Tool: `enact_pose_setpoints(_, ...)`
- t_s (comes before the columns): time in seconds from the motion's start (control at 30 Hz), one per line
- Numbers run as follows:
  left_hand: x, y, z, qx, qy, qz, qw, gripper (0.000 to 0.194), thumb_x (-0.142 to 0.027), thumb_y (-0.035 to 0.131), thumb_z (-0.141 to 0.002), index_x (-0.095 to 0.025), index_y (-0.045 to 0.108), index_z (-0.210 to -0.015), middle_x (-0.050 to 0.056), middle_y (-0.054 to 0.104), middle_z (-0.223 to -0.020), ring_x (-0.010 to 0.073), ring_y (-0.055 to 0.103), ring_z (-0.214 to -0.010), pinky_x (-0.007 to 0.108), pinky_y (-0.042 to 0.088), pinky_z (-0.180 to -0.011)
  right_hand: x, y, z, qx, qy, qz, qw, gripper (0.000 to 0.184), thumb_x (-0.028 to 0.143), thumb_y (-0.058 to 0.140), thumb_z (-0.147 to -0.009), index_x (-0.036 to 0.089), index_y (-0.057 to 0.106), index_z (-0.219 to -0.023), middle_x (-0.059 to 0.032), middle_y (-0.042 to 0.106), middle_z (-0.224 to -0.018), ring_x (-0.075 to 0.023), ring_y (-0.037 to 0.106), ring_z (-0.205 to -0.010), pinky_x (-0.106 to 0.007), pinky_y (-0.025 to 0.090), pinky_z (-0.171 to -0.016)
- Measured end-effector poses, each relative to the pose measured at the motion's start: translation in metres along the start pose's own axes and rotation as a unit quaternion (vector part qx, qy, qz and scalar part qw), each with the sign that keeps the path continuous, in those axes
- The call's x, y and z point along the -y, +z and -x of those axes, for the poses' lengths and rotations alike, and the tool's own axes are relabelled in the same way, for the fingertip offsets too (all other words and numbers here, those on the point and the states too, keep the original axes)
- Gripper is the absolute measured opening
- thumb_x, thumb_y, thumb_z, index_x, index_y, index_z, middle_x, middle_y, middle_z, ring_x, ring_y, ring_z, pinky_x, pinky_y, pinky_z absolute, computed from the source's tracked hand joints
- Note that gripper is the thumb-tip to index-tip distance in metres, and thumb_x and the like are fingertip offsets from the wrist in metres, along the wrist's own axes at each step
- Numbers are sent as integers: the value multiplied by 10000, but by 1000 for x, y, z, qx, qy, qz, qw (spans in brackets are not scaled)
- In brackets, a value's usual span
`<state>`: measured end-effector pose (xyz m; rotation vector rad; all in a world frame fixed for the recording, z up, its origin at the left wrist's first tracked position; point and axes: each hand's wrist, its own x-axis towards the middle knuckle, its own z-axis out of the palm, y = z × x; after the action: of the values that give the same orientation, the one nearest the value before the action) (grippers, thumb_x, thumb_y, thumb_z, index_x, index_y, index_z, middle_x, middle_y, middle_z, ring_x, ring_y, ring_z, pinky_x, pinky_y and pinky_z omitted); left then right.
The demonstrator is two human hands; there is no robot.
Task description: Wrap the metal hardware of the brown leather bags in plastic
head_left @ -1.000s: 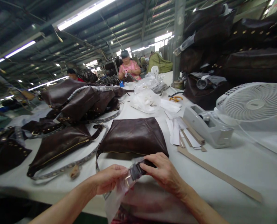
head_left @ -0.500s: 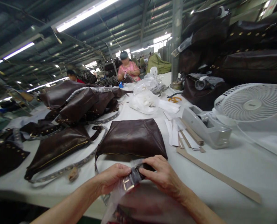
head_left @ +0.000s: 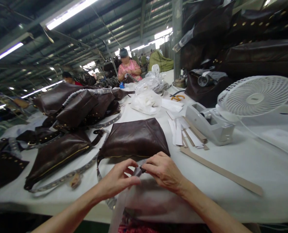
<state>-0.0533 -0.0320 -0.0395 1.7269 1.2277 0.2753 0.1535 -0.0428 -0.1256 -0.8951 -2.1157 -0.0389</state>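
A dark brown leather bag (head_left: 136, 137) lies on the table in front of me, its gold zip edge facing me. Between my hands is the end of its strap (head_left: 142, 169), partly wrapped in clear plastic film (head_left: 137, 172). My right hand (head_left: 164, 171) pinches this strap end, and its fingers cover much of it. Just left of it, my left hand (head_left: 119, 178) has thumb and fingers apart around the loose film; whether they touch it I cannot tell. The buckle is hidden now.
Another zipped brown bag (head_left: 59, 155) and a pile of bags (head_left: 78, 106) lie left. To the right are cardboard strips (head_left: 221, 171), a tape dispenser (head_left: 209, 124) and a white fan (head_left: 255, 97). Clear plastic bags (head_left: 146, 100) lie behind. A person in pink (head_left: 129, 68) works farther back.
My left hand has let go of the buckle end and its fingers have spread. The buckle has gone out of sight, while my right hand keeps its pinch. The view has shifted slightly.
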Motion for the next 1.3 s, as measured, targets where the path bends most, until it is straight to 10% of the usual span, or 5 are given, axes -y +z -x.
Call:
enact_pose_setpoints(0.27,-29,-9,-2,-8,84,-205,975,189,-311,575,-846,-236,740,-900,32,701,-814,232,618,-819,261,412,-743,2,-7,-17,86,25,6,996,118,122,567,-857,198,615,-780,5,675,-695,-134,543,-615,-310,289,-668)
enact_pose_setpoints(0.6,-45,-38,-31,275,-58,-86,956,372,-423,549,-851,-179,700,-1088,37,669,-732,173,599,-631,267,466,-622,-2,-9,-8,112,35,-99,988,160,185,510,-941,196,608,-814,27,642,-700,-121,509,-665,-252,357,-723)
enact_pose_setpoints(0.9,-50,-26,-28,250,24,-239,938,101,-166,548,-743,-145,646,-742,-44,540,-565,86,461,-512,190,355,-509,3,-7,-11,175,79,-118,974,259,215,414,-977,189,570,-773,11,612,-730,-134,497,-703,-289,362,-798)
enact_pose_setpoints(1.3,-35,-35,-48,323,-67,-90,940,162,-335,604,-814,-178,633,-843,3,647,-700,122,613,-616,199,473,-527,15,-7,-3,115,114,-164,973,121,232,512,-882,177,526,-776,5,595,-756,-141,493,-705,-327,291,-799)
